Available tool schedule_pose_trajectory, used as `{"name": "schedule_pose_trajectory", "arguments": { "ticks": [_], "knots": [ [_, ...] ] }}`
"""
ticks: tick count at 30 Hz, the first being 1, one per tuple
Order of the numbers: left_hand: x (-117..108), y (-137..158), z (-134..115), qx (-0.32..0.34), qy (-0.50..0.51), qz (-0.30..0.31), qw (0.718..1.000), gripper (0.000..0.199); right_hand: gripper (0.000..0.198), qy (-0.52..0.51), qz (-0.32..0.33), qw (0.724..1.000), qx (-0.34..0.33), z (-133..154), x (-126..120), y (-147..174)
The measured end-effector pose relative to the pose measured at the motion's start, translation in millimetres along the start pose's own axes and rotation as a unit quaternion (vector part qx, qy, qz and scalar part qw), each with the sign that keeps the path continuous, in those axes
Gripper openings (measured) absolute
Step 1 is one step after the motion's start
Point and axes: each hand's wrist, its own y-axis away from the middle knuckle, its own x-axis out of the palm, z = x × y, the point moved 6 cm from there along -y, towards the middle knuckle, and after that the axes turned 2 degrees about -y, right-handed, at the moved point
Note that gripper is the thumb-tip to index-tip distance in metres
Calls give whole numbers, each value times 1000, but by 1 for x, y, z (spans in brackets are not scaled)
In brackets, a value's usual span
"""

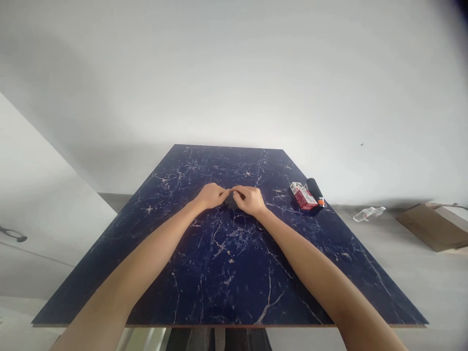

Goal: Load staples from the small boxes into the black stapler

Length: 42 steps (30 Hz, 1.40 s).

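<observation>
Over the middle of the dark blue marbled table (226, 282), my two hands come together with their fingertips almost touching. My left hand (212, 196) is closed, its thumb and fingers pinched toward the right. Facing it, my right hand (249, 199) is closed too, fingers curled and thumb pressed in. A small dark patch (230, 200) shows between and just below the fingertips; it blends into the tabletop, and I cannot tell what it is. Whatever the fingers pinch is hidden or too small to name.
Near the table's right edge lie a red and white box (304, 196) and a black cylinder with an orange band (314, 189). On the floor to the right are a clear plastic bottle (367, 213) and a cardboard box (431, 225). A pale wall (234, 73) stands behind the table.
</observation>
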Motion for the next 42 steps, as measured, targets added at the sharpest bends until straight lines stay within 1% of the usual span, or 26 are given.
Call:
{"name": "schedule_pose_trajectory", "arguments": {
  "ticks": [2,5,7,8,9,10,11,12,13,15,16,17,18,19,20,21,22,24,27,30,33,34,36,39,41,42],
  "knots": [
    [-5,2,-3,2,-6,-30,1000,55,29,14,-32,999,6,0,-5,1],
    [-23,10,1,-37,4,-126,991,46,27,55,-89,994,-22,8,-19,5],
    [-38,23,10,-84,23,-193,977,38,25,88,-132,986,-43,10,-36,14],
    [-45,31,15,-105,32,-214,971,34,24,103,-153,982,-44,7,-47,20],
    [-51,41,20,-120,38,-225,966,31,23,114,-173,977,-44,2,-60,28],
    [-57,51,25,-130,40,-227,965,29,23,126,-184,975,-26,-8,-74,36],
    [-63,62,30,-134,38,-225,964,28,23,141,-211,967,7,-21,-92,46],
    [-69,74,34,-135,35,-220,965,28,25,159,-247,954,51,-37,-111,57],
    [-75,87,39,-137,33,-214,966,28,28,176,-306,929,107,-54,-133,70],
    [-90,112,50,-160,31,-223,961,26,40,200,-388,868,239,-90,-169,98],
    [-97,123,56,-173,30,-230,957,26,48,191,-386,850,305,-109,-180,108],
    [-103,132,61,-185,34,-230,955,25,54,163,-348,846,370,-128,-184,114],
    [-107,138,67,-201,40,-232,951,24,58,138,-281,846,432,-145,-183,119],
    [-111,143,72,-217,48,-237,946,24,60,125,-211,847,472,-157,-178,121],
    [-114,146,76,-232,56,-244,940,24,60,117,-157,848,493,-165,-174,123],
    [-116,147,80,-246,66,-252,934,24,58,115,-120,849,502,-169,-169,123],
    [-117,147,84,-255,77,-256,929,24,56,117,-104,852,500,-170,-166,121],
    [-114,144,89,-267,98,-250,926,24,53,120,-106,859,486,-163,-159,116],
    [-109,141,94,-284,119,-228,924,23,50,120,-102,873,462,-140,-141,101],
    [-106,141,95,-287,137,-210,924,24,48,108,-75,900,415,-103,-111,77],
    [-105,140,93,-264,141,-187,936,26,44,61,-39,937,341,-54,-65,44],
    [-105,140,92,-257,136,-182,939,26,43,43,-33,944,326,-37,-49,33],
    [-104,141,95,-258,116,-177,943,27,40,-5,-18,952,304,-3,-12,11],
    [-100,142,104,-284,82,-152,943,26,38,-72,7,955,286,50,45,-22],
    [-99,143,110,-303,73,-150,938,24,40,-92,8,957,275,83,78,-39],
    [-100,145,114,-318,72,-159,932,26,43,-100,2,957,272,96,91,-46]
  ]
}}
